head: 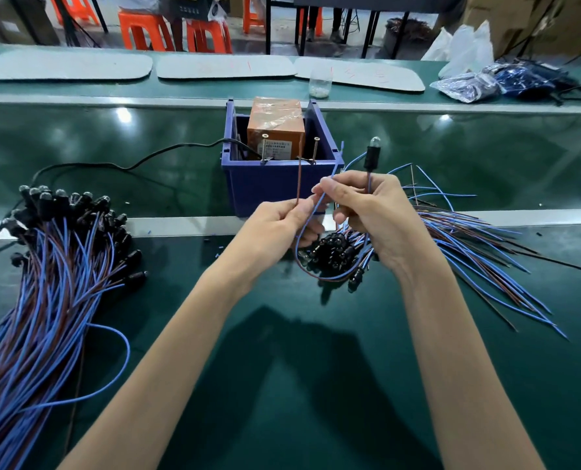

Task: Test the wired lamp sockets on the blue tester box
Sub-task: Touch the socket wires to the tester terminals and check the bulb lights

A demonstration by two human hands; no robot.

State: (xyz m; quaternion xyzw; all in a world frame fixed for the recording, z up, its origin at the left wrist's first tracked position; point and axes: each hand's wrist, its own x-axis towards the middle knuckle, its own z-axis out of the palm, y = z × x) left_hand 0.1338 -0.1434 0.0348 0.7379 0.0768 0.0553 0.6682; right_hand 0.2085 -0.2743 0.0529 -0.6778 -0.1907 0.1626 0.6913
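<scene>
Green bench [187, 273], left hand [279, 225], right hand [374, 212] pinching wires [299, 171]

The green bench [282, 368] runs in three strips parted by pale rails. On the near strip a bundle of wired sockets [55, 266] lies at the left and a looser heap of sockets [469, 252] at the right. The blue tester box [275, 188] stands on the glossy middle strip, with a black cable [129, 164] trailing left. Grey mats [224, 66], a clear jar [320, 83] and plastic bags [469, 84] lie on the far strip.
</scene>
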